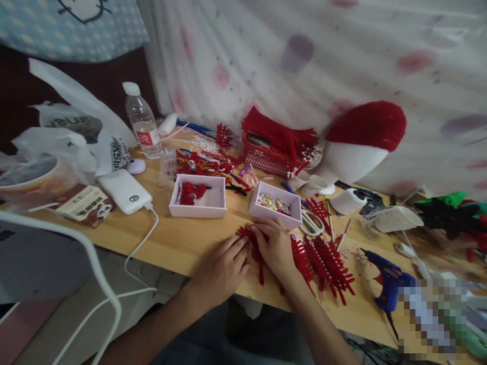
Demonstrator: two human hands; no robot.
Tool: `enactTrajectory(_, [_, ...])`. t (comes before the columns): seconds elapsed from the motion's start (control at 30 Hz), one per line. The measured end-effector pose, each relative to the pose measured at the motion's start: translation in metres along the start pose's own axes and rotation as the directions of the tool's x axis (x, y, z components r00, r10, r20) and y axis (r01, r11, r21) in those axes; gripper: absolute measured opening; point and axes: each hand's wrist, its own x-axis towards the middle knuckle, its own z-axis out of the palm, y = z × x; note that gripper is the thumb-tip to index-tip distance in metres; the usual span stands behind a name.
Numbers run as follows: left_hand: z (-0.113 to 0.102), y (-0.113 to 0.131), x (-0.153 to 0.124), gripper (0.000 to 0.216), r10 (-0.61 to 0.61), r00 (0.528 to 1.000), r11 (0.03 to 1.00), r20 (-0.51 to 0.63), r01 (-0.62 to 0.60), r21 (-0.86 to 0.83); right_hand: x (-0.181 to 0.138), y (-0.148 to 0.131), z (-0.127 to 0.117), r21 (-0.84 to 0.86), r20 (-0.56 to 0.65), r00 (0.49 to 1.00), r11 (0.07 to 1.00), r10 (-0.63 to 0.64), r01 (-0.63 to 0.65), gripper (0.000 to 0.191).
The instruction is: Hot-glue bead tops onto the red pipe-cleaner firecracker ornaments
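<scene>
A red fuzzy chenille-stem ornament (261,269) with a small round bead at its top lies at the table's front edge. My right hand (276,248) pinches it near the bead, covering much of it. From the other side, the bent fingers of my left hand (222,268) press against its left edge; their tips are partly hidden. To the right lie several similar red fringed pieces (329,261) with rows of pearl beads. Just behind my hands stands a pale box of gold and coloured beads (274,225), and left of it another pale box (198,211) holds red pieces and small white beads.
A blue glue gun (388,276) lies at the right, beyond white-handled scissors (312,223). At the back are a red basket of stems (262,161) and a white head form (352,161). A water bottle (142,124) and a cabled power bank (125,191) occupy the left.
</scene>
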Motion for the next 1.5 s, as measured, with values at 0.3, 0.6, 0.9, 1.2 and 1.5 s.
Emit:
enactTrajectory(0.3, [0.008,0.01,-0.001,0.036,-0.011,0.999,0.994,-0.041,0.015,0.107,-0.011,-0.006,-0.008,-0.141,0.085,0.996,0.99,0.016,-0.004,0.035])
enactTrajectory(0.6, [0.017,0.012,-0.003,0.04,-0.024,0.996,0.991,-0.086,0.036,0.13,-0.011,-0.006,-0.004,-0.158,0.129,0.992,0.987,0.007,0.013,0.032])
enactTrajectory(0.9, [0.015,0.013,-0.003,0.04,0.005,0.999,0.988,-0.033,0.0,0.155,-0.01,-0.011,-0.006,-0.193,0.153,0.987,0.978,-0.051,0.081,0.035])
enactTrajectory(1.2, [0.017,0.011,-0.005,0.04,-0.014,0.999,0.994,-0.053,0.02,0.106,-0.012,-0.012,-0.006,-0.169,0.147,0.987,0.982,-0.06,0.085,0.035])
enactTrajectory(1.5, [0.017,0.012,-0.005,0.04,-0.02,0.999,0.993,-0.05,0.025,0.112,-0.008,-0.011,-0.002,-0.199,0.159,0.987,0.979,-0.014,0.046,0.031])
